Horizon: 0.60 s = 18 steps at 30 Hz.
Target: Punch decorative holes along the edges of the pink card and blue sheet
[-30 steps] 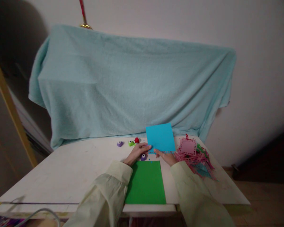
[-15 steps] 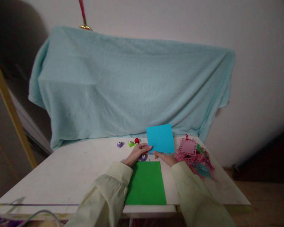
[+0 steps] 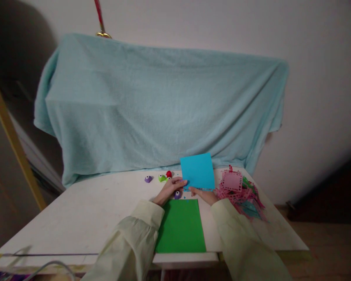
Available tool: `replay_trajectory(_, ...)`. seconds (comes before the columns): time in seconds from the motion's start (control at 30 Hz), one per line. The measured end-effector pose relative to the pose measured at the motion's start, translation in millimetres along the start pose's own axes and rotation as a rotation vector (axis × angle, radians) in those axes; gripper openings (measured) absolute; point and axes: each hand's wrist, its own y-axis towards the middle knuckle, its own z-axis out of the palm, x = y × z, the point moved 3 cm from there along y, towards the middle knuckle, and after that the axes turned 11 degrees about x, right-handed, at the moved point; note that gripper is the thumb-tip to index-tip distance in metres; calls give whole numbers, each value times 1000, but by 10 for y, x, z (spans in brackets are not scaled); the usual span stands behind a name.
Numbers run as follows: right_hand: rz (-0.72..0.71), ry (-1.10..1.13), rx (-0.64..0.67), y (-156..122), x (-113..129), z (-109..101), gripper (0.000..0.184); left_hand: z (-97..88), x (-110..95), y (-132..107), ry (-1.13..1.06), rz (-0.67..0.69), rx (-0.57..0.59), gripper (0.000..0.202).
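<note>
A square sheet of blue paper [image 3: 197, 169] is held up at a tilt over the table, with a row of small punched holes along its lower edge. My left hand [image 3: 172, 187] grips its lower left corner, the thumb lying on the front. My right hand [image 3: 203, 194] is closed at the lower edge, thumb and fingers by the holes. Just below the left hand sits a purple craft punch [image 3: 177, 194] with a round eye-like spot. A green sheet [image 3: 179, 226] lies flat in front of me between my forearms.
Left of the blue paper stand another purple punch [image 3: 148, 179], a green one [image 3: 162, 178] and a red one [image 3: 169, 174]. To the right lies a heap of pink shredded strips [image 3: 236, 199] with a pink punched card [image 3: 232, 180] on it. A light-blue cloth [image 3: 163, 109] hangs behind the white table [image 3: 76, 218].
The view has shifted very slightly. Both hands and the blue paper keep nearly the same position.
</note>
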Motion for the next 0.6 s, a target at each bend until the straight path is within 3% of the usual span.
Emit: replay_trajectory(0.6,19,92,45,136,-453,27,39,-9,11,-6,50,30,-20,41)
